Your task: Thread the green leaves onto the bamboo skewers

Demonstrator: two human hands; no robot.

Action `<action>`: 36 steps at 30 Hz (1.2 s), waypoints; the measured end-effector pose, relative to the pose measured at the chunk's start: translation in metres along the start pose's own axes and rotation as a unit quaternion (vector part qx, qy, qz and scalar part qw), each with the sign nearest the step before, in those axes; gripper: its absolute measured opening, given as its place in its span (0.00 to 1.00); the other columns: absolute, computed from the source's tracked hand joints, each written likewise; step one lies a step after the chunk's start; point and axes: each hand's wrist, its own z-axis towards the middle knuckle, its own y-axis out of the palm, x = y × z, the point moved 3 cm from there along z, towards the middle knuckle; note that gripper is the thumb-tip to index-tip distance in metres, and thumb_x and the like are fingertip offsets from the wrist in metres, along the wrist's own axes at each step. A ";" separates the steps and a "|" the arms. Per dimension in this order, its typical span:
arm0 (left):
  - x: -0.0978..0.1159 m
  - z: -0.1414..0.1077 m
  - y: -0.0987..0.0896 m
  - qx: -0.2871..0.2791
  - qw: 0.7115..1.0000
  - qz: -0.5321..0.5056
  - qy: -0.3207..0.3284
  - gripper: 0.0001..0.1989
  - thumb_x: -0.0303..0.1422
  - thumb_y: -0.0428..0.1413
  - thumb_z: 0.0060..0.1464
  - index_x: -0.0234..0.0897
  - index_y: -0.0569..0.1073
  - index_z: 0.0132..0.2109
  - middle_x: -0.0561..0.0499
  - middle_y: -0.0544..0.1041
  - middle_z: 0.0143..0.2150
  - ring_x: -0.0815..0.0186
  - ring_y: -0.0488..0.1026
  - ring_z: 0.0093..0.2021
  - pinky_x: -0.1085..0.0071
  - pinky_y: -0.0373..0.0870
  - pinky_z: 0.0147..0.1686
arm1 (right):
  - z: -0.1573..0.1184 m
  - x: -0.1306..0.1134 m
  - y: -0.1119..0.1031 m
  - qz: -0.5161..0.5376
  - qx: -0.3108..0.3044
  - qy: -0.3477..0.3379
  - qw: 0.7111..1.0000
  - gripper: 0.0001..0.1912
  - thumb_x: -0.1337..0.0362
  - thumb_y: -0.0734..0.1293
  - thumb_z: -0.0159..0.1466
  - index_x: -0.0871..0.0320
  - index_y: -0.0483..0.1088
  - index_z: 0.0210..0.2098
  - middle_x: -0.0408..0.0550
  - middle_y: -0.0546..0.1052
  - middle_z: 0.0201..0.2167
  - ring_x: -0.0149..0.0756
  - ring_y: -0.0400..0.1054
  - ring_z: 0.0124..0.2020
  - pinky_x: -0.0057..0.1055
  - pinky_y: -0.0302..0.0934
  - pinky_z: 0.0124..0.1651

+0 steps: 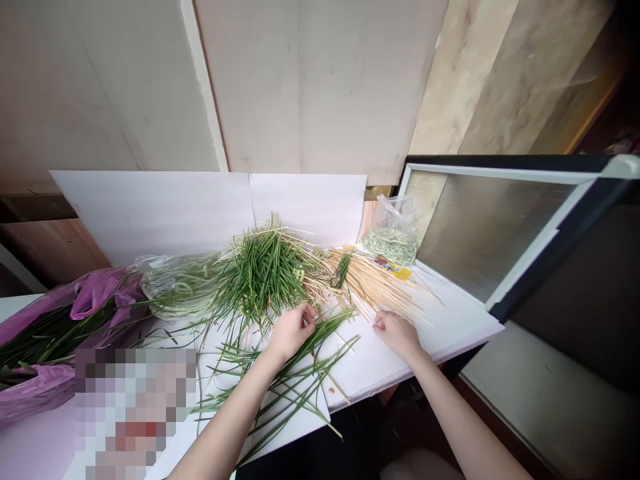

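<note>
- Green leaves (267,273), long and thin, heap near the back edge of the white table (440,333) and spill toward the front edge, some hanging past it.
- On my screen, the left hand (293,331) is half closed, its fingertips bunched over the leaves beside the skewer tips. I cannot tell whether it grips them.
- The right hand (397,335) is loosely curled, its fingers (380,321) at the near ends of the wooden skewers (373,287). I cannot tell whether it holds any.
- I see a risk in the loose, fanned skewers: a brushing wrist could scatter them or knock some off the right edge.
- The overhanging leaves could slide to the floor if a forearm drags across them.
- At the left end lie a purple plastic bag (100,293) and a clear plastic bag (183,283) of leaves. A blurred patch (135,413) hides part of the front left corner.
- At the back right corner sits a clear bag of pale pieces (393,233).
- White boards (300,207) stand behind the table, against wood panels (320,87). A black-framed metal panel (493,233) stands at the right.
</note>
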 end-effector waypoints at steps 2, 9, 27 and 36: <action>-0.001 -0.001 -0.004 0.008 1.000 0.017 -0.001 0.08 0.27 0.54 0.52 0.42 0.71 0.40 0.53 0.79 0.33 0.63 0.74 0.31 0.71 0.64 0.32 | 0.002 -0.002 0.001 -0.009 -0.004 -0.006 1.000 0.10 0.60 0.66 0.71 0.61 0.72 0.45 0.47 0.76 0.42 0.38 0.73 0.40 0.39 0.69 0.44; -0.002 -0.018 -0.014 0.027 0.998 0.055 -0.006 0.10 0.27 0.53 0.53 0.42 0.73 0.42 0.51 0.80 0.35 0.63 0.74 0.32 0.71 0.63 0.33 | 0.008 0.004 -0.002 -0.045 -0.006 0.001 0.999 0.09 0.61 0.67 0.70 0.61 0.73 0.44 0.48 0.76 0.42 0.38 0.73 0.41 0.39 0.70 0.45; 0.025 0.006 0.026 -0.087 0.977 0.184 0.063 0.10 0.31 0.55 0.52 0.40 0.79 0.39 0.44 0.81 0.39 0.53 0.77 0.42 0.63 0.70 0.42 | 0.020 -0.009 0.001 -0.108 -0.042 0.047 0.992 0.11 0.60 0.67 0.70 0.61 0.72 0.47 0.49 0.76 0.45 0.39 0.73 0.43 0.41 0.69 0.46; 0.036 0.021 0.071 -0.061 0.978 0.180 0.083 0.15 0.35 0.56 0.55 0.31 0.76 0.47 0.36 0.78 0.46 0.47 0.74 0.48 0.56 0.69 0.47 | 0.031 -0.009 0.006 -0.123 -0.057 0.058 0.989 0.11 0.60 0.67 0.71 0.61 0.72 0.47 0.49 0.76 0.46 0.40 0.73 0.45 0.43 0.68 0.48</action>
